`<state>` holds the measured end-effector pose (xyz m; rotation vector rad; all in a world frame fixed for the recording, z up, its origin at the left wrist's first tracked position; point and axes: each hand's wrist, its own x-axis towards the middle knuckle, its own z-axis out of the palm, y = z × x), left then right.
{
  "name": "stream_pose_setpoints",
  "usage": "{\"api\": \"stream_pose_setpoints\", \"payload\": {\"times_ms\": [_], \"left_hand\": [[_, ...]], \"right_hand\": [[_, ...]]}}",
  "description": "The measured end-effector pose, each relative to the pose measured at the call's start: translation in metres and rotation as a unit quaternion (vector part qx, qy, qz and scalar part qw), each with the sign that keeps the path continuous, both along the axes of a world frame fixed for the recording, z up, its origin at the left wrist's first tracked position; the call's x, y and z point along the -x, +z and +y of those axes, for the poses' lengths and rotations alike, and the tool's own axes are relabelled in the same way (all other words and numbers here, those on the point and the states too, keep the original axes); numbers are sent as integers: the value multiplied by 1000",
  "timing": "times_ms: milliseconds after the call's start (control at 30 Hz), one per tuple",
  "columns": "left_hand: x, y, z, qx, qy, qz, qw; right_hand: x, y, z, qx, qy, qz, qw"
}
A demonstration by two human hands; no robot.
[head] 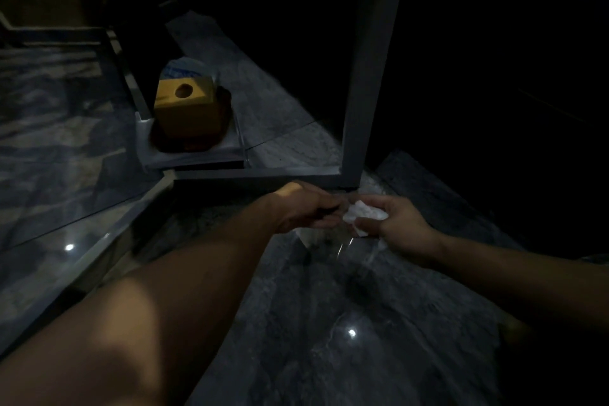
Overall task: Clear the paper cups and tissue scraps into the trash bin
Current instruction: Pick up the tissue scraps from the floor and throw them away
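The scene was dim. Near the frame's centre, the left hand (308,208) and right hand (393,224) met low over the dark marble floor (329,323). The right hand's fingers were curled around a crumpled white tissue (361,214); the left hand's fingers were closed at the tissue's left edge, though what they pinched could not be made out. Something pale, perhaps a cup (313,237), showed just beneath the hands, too dark to tell. Left of centre, higher up, a yellow box (186,109) with a round hole stood on a low shelf (197,158), beside a grey post (369,76).
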<state>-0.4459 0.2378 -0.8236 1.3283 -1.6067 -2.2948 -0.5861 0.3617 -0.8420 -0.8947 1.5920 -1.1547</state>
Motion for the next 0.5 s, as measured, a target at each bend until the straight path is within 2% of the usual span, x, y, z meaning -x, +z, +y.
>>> {"api": "stream_pose_setpoints", "payload": {"times_ms": [167, 333, 500], "left_hand": [[-16, -3, -6, 49, 44, 0, 998], [-32, -4, -14, 38, 136, -10, 990], [-47, -10, -27, 151, 182, -123, 964]], "right_hand": [[4, -2, 4, -29, -1, 7, 1000], [2, -2, 2, -31, 17, -3, 999], [-2, -11, -3, -40, 25, -13, 999]]}}
